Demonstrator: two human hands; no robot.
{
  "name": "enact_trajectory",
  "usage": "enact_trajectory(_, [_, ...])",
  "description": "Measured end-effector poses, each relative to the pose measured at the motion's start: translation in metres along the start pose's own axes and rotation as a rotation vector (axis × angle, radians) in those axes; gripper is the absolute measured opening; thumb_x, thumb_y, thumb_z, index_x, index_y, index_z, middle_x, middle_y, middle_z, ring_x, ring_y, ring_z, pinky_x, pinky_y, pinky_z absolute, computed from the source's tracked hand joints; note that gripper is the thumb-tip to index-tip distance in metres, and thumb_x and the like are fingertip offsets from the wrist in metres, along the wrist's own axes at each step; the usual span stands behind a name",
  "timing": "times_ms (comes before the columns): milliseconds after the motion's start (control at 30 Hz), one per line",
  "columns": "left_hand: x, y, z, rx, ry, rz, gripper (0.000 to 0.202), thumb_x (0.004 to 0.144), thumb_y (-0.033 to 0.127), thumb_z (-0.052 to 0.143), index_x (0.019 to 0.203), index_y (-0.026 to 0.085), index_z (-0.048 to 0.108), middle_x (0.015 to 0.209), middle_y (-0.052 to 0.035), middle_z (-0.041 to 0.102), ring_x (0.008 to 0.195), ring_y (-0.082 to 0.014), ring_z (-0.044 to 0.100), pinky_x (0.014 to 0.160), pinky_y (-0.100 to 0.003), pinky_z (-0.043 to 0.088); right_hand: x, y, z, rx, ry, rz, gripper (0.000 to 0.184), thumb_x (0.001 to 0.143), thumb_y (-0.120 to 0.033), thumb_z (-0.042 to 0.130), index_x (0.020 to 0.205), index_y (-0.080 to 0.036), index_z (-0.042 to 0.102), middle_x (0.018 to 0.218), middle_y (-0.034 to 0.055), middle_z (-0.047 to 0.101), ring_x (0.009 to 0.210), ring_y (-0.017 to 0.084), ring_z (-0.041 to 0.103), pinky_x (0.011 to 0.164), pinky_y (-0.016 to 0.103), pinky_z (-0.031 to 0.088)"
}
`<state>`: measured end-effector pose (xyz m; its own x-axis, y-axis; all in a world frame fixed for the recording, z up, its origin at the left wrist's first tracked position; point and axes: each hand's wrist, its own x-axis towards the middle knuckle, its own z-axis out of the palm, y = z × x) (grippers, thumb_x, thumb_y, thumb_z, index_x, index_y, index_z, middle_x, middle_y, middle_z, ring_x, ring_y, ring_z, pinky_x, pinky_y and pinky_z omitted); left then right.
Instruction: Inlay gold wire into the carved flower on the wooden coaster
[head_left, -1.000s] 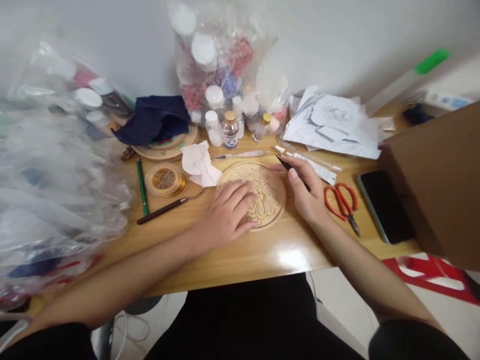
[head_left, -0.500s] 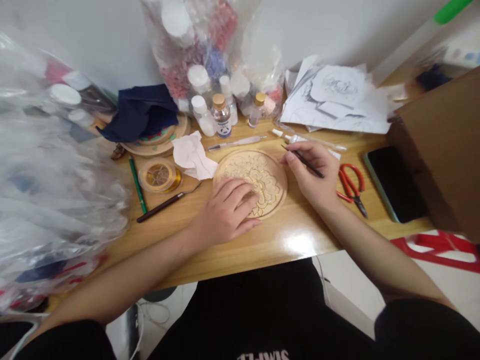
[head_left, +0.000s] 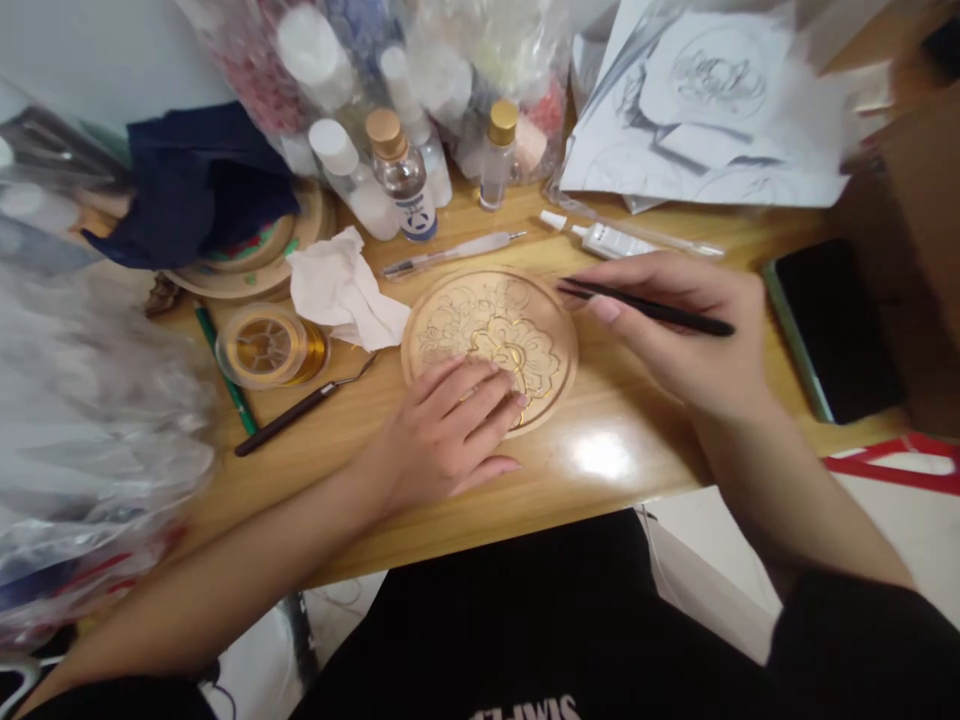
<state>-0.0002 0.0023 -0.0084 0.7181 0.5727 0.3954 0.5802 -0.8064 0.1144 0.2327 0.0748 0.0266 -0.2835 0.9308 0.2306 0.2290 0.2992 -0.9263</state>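
Note:
A round wooden plate (head_left: 450, 310) with a flower drawing lies on the table, and gold wire follows part of its petals. Across its lower left edge rests my left hand (head_left: 454, 425), fingers laid out flat and a little apart. Dark tweezers (head_left: 660, 312) are gripped in my right hand (head_left: 701, 340), with their tips at the plate's right edge. Whether the tips pinch anything is too small to tell. Left of the plate sit a spool of gold wire (head_left: 266, 345), a dark-handled hooked tool (head_left: 289, 418) and a crumpled tissue (head_left: 345, 290).
A pen-like tool (head_left: 454, 252) and a white glue tube (head_left: 615, 240) lie behind the plate. Several small bottles (head_left: 405, 185) stand farther back, near printed sheets (head_left: 697, 130). A phone (head_left: 832, 325) is at the right. Plastic bags (head_left: 97, 420) crowd the left side.
The view has come closer and shifted. My right hand has turned, so the tweezers lie flatter, and its forearm now covers the place of the red-handled pliers. My left hand stays on the plate.

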Motion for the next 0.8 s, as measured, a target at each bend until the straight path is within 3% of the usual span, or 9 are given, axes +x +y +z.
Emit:
enact_trajectory(167, [-0.003,0.012,-0.008,0.067,-0.005,-0.015,0.050,0.096,0.051,0.048,0.115,0.007,0.064,0.114,-0.0138,0.070,0.113,-0.0290,0.061,0.101,-0.046,0.046,-0.007,-0.018,-0.026,-0.131,-0.277,0.024,0.020,0.082,-0.024,0.072,0.101,-0.027,0.074,0.098,-0.0012,0.076,0.091,0.013,0.072,0.080,0.024,0.060])
enact_trajectory(333, [-0.003,0.014,-0.012,0.060,-0.021,-0.027,0.044,0.095,0.049,0.052,0.112,0.010,0.066,0.108,-0.0111,0.072,0.108,-0.0264,0.064,0.100,-0.043,0.047,-0.009,-0.014,-0.029,-0.193,-0.553,-0.035,0.027,0.084,-0.023,0.068,0.109,-0.029,0.071,0.094,-0.0014,0.077,0.078,0.014,0.072,0.065,0.023,0.060])
enact_trajectory(533, [-0.003,0.013,-0.005,0.025,-0.069,-0.063,0.052,0.097,0.051,0.045,0.125,0.009,0.060,0.127,-0.0137,0.065,0.124,-0.0289,0.056,0.106,-0.044,0.042,0.001,-0.003,-0.022,-0.077,-0.668,0.002,0.025,0.085,-0.024,0.066,0.107,-0.031,0.072,0.094,-0.0015,0.075,0.084,0.015,0.072,0.069,0.025,0.059])
enact_trajectory(800, [0.000,0.017,-0.006,0.047,-0.156,-0.116,0.062,0.099,0.056,0.038,0.130,0.006,0.057,0.136,-0.0130,0.060,0.128,-0.0302,0.054,0.106,-0.045,0.038,0.013,0.001,-0.015,-0.060,-0.743,-0.115,0.023,0.089,-0.023,0.061,0.108,-0.026,0.073,0.101,0.0046,0.075,0.092,0.014,0.072,0.078,0.023,0.057])
